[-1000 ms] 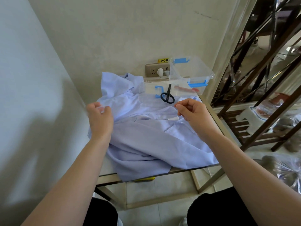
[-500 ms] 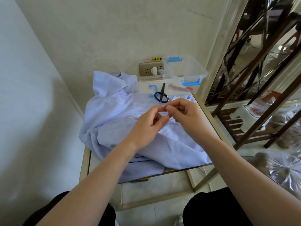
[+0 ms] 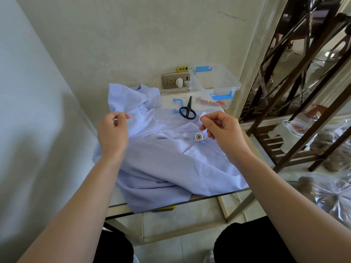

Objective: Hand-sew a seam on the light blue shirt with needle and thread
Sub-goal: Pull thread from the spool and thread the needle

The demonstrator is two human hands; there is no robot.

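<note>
From the head view, we are looking down at the light blue shirt [image 3: 171, 164], which is lying crumpled across a small table [image 3: 218, 195] and hanging over its near edge. We are holding our left hand [image 3: 113, 133] above the shirt's left side, pressing thumb against forefinger with the other fingers curled in. Whatever is sitting in that pinch is too fine for us to make out. We are holding our right hand [image 3: 224, 130] above the shirt's right side, pinching a pale thread [image 3: 208, 106] that is running up from the fingertips. Whether a needle is there, we cannot tell. A white spool [image 3: 198, 137] is resting on the shirt just beside the right hand. Black scissors [image 3: 187, 112] are lying on a clear lid [image 3: 163, 111] at the far side. Behind them a clear box [image 3: 224, 82] with blue clasps is standing against the wall, next to a socket [image 3: 171, 81].
</note>
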